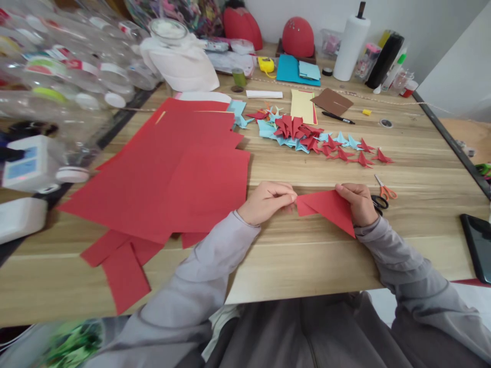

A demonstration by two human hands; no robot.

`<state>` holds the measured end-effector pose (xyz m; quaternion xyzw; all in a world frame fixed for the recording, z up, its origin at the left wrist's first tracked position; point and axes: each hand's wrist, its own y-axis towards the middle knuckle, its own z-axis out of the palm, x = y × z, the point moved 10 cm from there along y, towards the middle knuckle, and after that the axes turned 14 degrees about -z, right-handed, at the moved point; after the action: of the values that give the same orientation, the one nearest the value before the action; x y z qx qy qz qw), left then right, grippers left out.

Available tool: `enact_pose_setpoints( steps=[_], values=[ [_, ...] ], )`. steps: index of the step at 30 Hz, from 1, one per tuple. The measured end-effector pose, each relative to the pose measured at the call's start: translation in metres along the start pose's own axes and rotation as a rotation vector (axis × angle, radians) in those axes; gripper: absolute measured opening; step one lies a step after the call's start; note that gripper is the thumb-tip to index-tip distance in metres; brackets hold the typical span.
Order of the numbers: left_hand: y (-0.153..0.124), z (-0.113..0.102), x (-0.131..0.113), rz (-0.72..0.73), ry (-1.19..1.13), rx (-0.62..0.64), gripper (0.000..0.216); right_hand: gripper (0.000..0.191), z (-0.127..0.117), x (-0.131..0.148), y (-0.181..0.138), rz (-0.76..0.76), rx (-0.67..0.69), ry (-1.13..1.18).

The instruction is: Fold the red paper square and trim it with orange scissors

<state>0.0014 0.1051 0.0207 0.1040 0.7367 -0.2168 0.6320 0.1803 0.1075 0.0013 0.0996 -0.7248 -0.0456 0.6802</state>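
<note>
At the far left, clear plastic bottles (57,71) crowd the table edge, with a white box (32,163) lying nearer. Next to them a spread of large red paper sheets (172,174) covers the wooden table (307,266), with a few cut strips (123,266) trailing toward the near edge. Just right of the sheets, near the front of the table, the left hand (266,202) is closed in a pinch on the left corner of a folded red paper triangle (328,207), fingertips pressed together on the point. The triangle sits between both hands, low over the tabletop, its long tip slanting toward the near right. The right hand (358,203) is closed on the triangle's upper right edge, thumb on top. To fold well here, it seems best to keep both pinches firm, line the edges up exactly before pressing, and run a fingertip along the crease against the flat table so it comes out sharp. Farther back, a heap of finished red and blue folded paper figures (310,138) runs rightward. Orange-handled scissors (383,197) lie just beside the right hand, and a dark phone (477,245) rests at the right edge. A paper towel roll (351,46) stands at the far right.
</note>
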Motion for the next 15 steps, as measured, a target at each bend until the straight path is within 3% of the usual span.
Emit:
enact_pose_setpoints(
  steps=[3,6,10,15],
  values=[
    [0.001,-0.014,0.009,-0.065,-0.127,-0.135,0.021,0.056,-0.006,-0.001,0.003,-0.010,-0.050,0.001],
    [0.002,-0.017,0.013,-0.070,-0.165,-0.234,0.025,0.055,0.001,0.001,0.003,-0.068,0.032,-0.059],
    [0.004,-0.003,0.005,0.008,-0.002,-0.217,0.023,0.052,0.014,-0.003,-0.002,-0.048,0.130,-0.064],
    [0.002,-0.001,0.003,0.020,0.081,-0.232,0.029,0.037,0.004,0.002,0.000,-0.074,0.007,-0.066]
  ],
)
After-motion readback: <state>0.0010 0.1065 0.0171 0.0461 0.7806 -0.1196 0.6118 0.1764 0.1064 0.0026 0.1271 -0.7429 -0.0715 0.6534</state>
